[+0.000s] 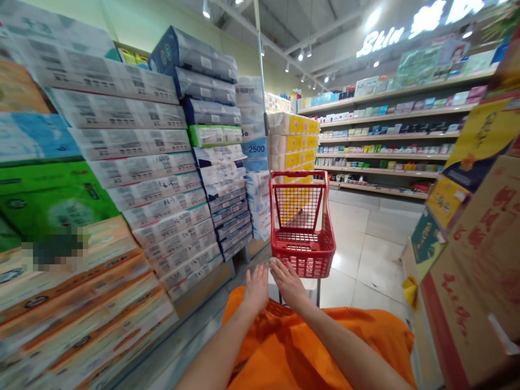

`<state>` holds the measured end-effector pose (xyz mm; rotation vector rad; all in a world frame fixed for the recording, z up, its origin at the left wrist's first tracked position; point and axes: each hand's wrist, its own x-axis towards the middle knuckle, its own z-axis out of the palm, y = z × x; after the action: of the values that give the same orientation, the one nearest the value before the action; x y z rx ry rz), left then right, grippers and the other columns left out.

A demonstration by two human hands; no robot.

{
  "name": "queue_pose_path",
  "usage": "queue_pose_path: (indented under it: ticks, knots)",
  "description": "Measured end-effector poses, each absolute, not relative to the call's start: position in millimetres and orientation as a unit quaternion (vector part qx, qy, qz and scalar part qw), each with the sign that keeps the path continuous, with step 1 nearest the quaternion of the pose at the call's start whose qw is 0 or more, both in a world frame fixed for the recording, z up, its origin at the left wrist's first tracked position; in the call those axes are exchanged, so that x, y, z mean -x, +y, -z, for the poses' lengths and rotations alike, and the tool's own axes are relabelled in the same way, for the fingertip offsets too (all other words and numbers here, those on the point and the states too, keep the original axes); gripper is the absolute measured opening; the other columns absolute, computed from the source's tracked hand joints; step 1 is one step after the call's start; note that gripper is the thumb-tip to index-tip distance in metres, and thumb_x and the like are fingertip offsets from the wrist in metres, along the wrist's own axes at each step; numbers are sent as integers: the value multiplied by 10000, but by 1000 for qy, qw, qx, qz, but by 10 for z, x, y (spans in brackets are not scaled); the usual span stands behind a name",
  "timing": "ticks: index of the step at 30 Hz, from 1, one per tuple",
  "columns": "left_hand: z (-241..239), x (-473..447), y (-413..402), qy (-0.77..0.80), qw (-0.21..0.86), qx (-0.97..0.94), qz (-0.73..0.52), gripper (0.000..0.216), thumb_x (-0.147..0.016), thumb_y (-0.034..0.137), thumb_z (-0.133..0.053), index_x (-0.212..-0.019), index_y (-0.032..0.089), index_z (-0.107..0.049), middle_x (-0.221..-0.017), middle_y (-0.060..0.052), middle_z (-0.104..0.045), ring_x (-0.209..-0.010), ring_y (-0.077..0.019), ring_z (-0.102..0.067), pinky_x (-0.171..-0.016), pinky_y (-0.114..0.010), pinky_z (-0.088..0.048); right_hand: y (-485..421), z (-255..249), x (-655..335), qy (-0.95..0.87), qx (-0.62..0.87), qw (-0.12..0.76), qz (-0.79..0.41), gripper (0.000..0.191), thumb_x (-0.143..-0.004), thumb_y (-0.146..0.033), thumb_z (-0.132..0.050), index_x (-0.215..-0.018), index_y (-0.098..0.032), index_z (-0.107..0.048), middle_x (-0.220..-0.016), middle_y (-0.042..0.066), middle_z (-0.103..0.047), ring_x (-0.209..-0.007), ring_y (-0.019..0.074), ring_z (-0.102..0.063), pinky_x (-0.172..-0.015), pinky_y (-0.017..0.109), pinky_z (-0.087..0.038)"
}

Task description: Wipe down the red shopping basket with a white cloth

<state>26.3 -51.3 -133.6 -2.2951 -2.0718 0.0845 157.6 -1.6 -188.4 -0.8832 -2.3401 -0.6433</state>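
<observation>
A red wire shopping cart basket (303,254) stands in the aisle just ahead of me, and nothing shows inside it. My left hand (255,290) and my right hand (289,281) reach forward side by side, fingers stretched out. The right fingertips touch the basket's near lower edge. The left fingertips lie just short of it. Neither hand holds anything. Orange cloth (309,346) lies under both forearms.
Tall stacks of wrapped tissue packs (154,162) wall the left side on a low pallet. Yellow packs (298,141) are stacked beyond the cart. Cardboard boxes (479,260) crowd the right. Stocked shelves (385,135) line the far wall across a light tiled floor (365,254).
</observation>
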Motion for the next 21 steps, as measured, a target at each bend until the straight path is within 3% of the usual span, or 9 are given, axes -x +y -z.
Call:
queue_pose_path:
  ticks: [4, 9, 15, 21]
  knots:
    - [1273, -271, -558, -669, 7, 743, -27, 603, -741, 134, -320, -1337, 71, -253, -1420, -148, -243, -1315, -237, -184, -1052, -495, -166, 56, 1716, -1495, -859, 326, 305, 249, 432, -797, -87, -391, -1214, -145, -486, -1314, 79, -436, -1249, 231, -309, -1015, 424, -255]
    - [1215, -268, -605, -660, -15, 751, -24, 630, -742, 182, -350, -1347, 75, -213, -1439, -141, -189, -1326, -239, -139, -1060, -504, -141, 7, 2136, -1667, -876, 311, 281, 239, 542, -707, 3, -363, -1211, -153, -491, -1172, 83, -561, -1150, 215, -439, -983, 407, -311]
    - [1212, -388, -608, -657, -18, 754, -8, 583, -765, 163, -317, -1338, 86, -237, -1431, -131, -226, -1321, -227, -164, -1061, -495, -151, -108, 1773, -1967, -840, 377, 303, 245, 628, -725, 5, -326, -1322, -190, -345, -1346, 46, -399, -1267, 222, -282, -1028, 467, -216]
    - [1210, -567, -550, -620, 9, 785, -6, 579, -764, 139, -305, -1338, 98, -244, -1428, -124, -239, -1319, -220, -174, -1054, -492, -164, -128, 1978, -2160, -852, 377, 264, 249, 461, -742, -22, -383, -1153, -156, -545, -1192, 79, -553, -1148, 225, -442, -987, 432, -286]
